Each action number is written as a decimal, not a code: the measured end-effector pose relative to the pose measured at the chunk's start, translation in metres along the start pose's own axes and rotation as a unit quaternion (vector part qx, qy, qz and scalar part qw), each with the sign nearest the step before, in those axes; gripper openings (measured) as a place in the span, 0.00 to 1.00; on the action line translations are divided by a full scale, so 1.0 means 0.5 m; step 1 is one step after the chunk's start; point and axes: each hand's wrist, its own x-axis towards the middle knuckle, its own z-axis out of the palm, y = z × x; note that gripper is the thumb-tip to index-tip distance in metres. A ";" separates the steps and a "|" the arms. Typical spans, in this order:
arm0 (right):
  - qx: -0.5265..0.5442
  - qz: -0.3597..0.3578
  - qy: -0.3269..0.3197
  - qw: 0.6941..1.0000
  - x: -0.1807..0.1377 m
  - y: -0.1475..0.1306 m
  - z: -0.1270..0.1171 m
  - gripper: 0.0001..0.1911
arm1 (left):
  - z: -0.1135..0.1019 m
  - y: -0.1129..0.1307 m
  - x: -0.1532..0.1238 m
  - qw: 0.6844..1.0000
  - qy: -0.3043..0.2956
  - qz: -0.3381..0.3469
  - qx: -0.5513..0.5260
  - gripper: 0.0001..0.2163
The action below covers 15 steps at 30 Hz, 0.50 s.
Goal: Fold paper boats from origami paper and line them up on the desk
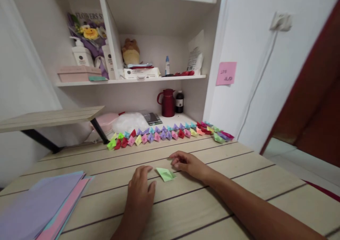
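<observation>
A light green folded paper piece (166, 174) lies on the wooden table between my hands. It looks partly folded, with a pointed end toward the right. My left hand (141, 187) rests to its left, fingers apart, thumb toward the paper but not on it. To its upper right is my right hand (188, 163), fingers loosely curled and apart, with nothing in them. Behind both hands stand rows of small folded paper boats (156, 136) in many colours along the back of the table.
A stack of coloured paper sheets (45, 204) lies at the front left. At the back left stands a small raised shelf (53, 116) on black legs. A red jug (168, 102) and a dark bottle (179, 101) are in the cabinet behind. A wall is on the right.
</observation>
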 end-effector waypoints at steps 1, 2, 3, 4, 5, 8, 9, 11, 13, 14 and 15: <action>0.001 -0.001 0.011 1.000 0.000 0.000 -0.001 0.18 | 0.000 -0.003 0.002 1.000 -0.005 -0.002 -0.003 0.15; 0.002 -0.003 0.022 1.000 -0.002 -0.001 -0.004 0.18 | 0.000 -0.005 0.004 1.000 -0.008 0.000 -0.001 0.13; 0.002 -0.005 0.032 0.999 -0.008 -0.002 -0.007 0.18 | -0.001 -0.006 0.006 1.000 -0.010 0.003 0.002 0.12; 0.003 -0.007 0.041 0.999 -0.016 -0.004 -0.010 0.18 | -0.001 -0.005 0.006 1.000 -0.011 0.006 0.007 0.12; 0.006 -0.008 0.049 0.999 -0.027 -0.007 -0.012 0.18 | -0.002 -0.003 0.006 1.000 -0.010 0.009 0.011 0.11; 0.000 -0.008 0.052 0.999 -0.071 -0.016 -0.011 0.18 | -0.004 0.003 0.006 1.000 -0.003 0.010 0.012 0.10; -0.026 -0.008 0.043 0.999 -0.085 -0.019 -0.008 0.19 | -0.004 0.004 0.007 1.000 0.002 0.009 0.008 0.10; -0.060 -0.005 0.016 0.998 -0.108 -0.025 -0.001 0.20 | -0.003 0.005 0.010 1.000 0.005 -0.003 0.001 0.10; -0.089 -0.008 0.013 0.996 -0.120 -0.029 0.008 0.20 | -0.001 0.004 0.012 1.000 0.008 -0.017 -0.011 0.10; -0.100 -0.010 0.013 0.995 -0.121 -0.031 0.011 0.20 | -0.001 0.003 0.012 1.000 0.008 -0.022 -0.017 0.10; -0.111 -0.014 0.014 0.994 -0.120 -0.032 0.014 0.19 | -0.001 0.003 0.012 0.999 0.007 -0.026 -0.022 0.10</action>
